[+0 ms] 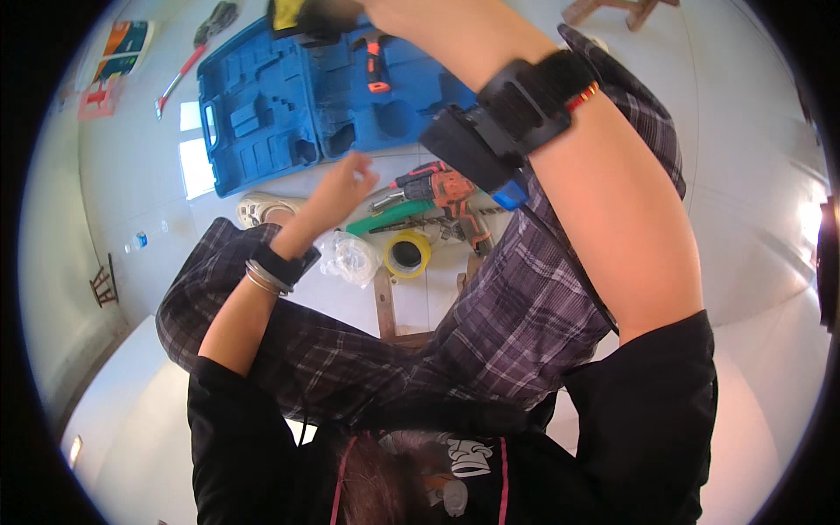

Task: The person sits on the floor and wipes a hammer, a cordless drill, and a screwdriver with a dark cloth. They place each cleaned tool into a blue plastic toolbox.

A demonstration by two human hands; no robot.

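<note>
My left hand hangs half curled above the floor, just below the open blue plastic tool case, and no object shows in it. My right arm reaches across the case to the top edge, where my right hand is mostly cut off beside a black and yellow object, which it seems to hold. A hammer with a black and orange handle lies in the case. Between my knees are an orange cordless drill, a green tool or case, a yellow tape roll and a clear plastic bag.
A red-handled brush or scraper lies left of the case, near a red plastic piece. A small bottle is on the floor farther left. Wooden stool legs stand between my legs. A cable runs along my right arm.
</note>
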